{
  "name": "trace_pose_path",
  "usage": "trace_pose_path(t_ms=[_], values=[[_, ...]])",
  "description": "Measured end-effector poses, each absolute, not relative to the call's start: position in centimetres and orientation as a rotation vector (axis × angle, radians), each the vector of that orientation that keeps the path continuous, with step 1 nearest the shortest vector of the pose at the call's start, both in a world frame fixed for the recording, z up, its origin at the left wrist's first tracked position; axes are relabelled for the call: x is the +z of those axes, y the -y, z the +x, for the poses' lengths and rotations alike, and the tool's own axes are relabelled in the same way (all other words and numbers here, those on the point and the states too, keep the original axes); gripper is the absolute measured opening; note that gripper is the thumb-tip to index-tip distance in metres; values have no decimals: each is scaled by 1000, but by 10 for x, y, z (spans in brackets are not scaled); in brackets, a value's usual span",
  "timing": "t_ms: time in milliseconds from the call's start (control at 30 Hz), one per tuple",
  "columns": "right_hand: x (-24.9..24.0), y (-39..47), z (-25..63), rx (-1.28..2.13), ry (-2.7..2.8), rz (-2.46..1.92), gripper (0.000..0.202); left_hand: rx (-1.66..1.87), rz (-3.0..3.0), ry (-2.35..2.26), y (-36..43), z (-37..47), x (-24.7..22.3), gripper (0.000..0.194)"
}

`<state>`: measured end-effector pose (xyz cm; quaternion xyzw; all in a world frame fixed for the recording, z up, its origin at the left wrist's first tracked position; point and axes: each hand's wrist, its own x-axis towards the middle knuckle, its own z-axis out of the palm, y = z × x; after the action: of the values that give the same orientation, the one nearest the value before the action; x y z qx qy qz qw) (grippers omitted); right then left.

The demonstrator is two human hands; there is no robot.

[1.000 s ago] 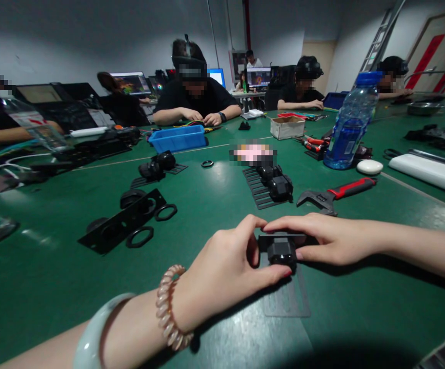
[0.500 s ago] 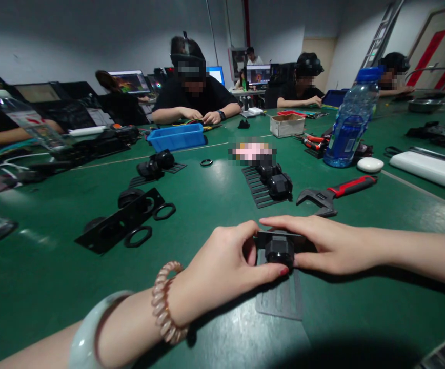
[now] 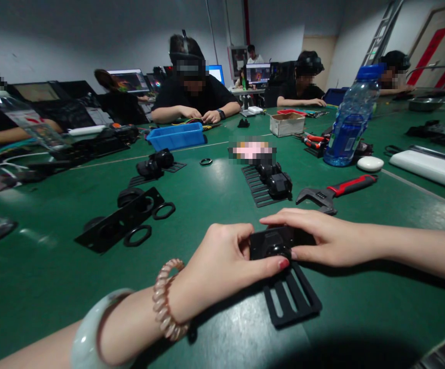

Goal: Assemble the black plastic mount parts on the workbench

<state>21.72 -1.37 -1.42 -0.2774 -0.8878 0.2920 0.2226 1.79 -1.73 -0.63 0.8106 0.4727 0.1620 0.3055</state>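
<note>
Between my two hands is a black slotted bracket with a black cable gland on its flat plate. My left hand is closed on the left side, its thumb lying over the front of the gland and its fingertips hidden behind the plate. From the right, my right hand holds the same piece, thumb against the gland and fingers along the plate's far edge. The slotted end points towards me, low over the green table. Just beyond my right hand lies an adjustable wrench with a red and black handle.
To the left lie a black plate with round fittings and two loose black ring nuts. Further off are similar bracket assemblies, a blue tray, a small box and a water bottle. Other people sit across the table.
The bracket has tilted and turned in my hands. Its plate now faces me more, and its slotted end has swung slightly right. My hands have barely shifted.
</note>
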Motion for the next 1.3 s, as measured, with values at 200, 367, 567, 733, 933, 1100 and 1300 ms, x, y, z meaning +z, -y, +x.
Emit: trace_pose_path(t_ms=[200,367,567,733,933,1100,1300], values=[[-16,13,216,700,2438,-656,50,450,2103,-1236,17,18,-8,39],[-17,13,217,547,2402,-615,44,430,2108,-1249,14,16,-10,40],[-18,14,217,435,2416,-586,35,414,2101,-1249,14,15,-10,40],[-17,16,217,376,2439,-600,32,394,2157,-1213,12,15,-9,40],[-17,15,219,328,2465,-616,32,416,2201,-1156,8,15,-2,40],[-18,14,219,284,2459,-645,31,420,2203,-1159,3,13,-1,33],[-18,14,220,225,2467,-634,30,437,2180,-1144,2,13,-3,30]])
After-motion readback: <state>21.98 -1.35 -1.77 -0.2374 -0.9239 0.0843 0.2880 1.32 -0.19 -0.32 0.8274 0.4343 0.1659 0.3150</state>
